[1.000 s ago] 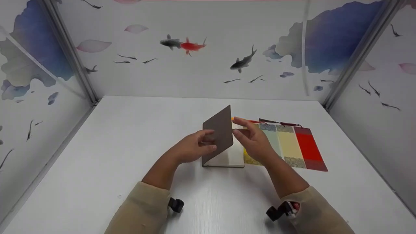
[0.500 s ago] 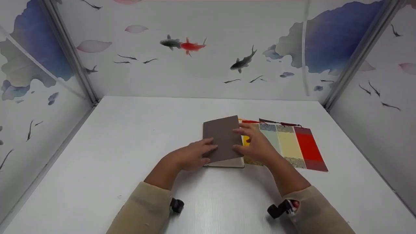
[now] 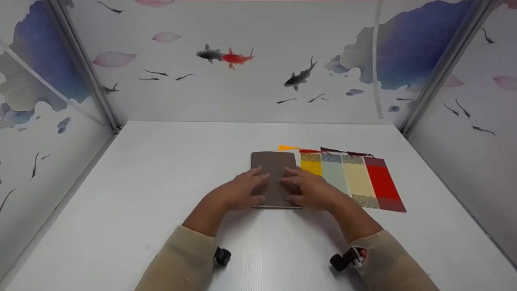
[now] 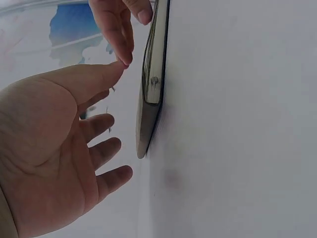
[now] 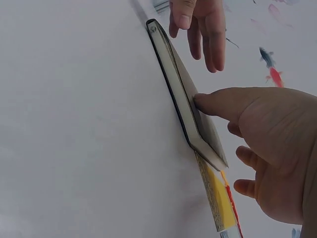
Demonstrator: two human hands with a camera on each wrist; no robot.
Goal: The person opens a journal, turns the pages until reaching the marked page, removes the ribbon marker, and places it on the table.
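Observation:
A notebook [image 3: 276, 190] with a grey-brown cover lies closed on the white table, its pale page edges visible in both wrist views. My left hand [image 3: 241, 192] is over its left side with loosely spread fingers; in the left wrist view the fingers stand apart from the cover. Over the right side is my right hand [image 3: 317, 189], its thumb [image 5: 205, 103] right at the cover in the right wrist view. Neither hand curls round the notebook.
Several tasselled bookmarks lie side by side right of the notebook: a yellow one [image 3: 311, 165], partly covered, a pale green one [image 3: 335, 173], a cream one [image 3: 357, 176] and a red one [image 3: 384, 184]. An orange tassel [image 3: 287, 148] shows behind the notebook. Printed panels surround the table.
The notebook's cover, raised a second ago, has swung down to the right and now lies flat over the pages. Both hands have come down with it.

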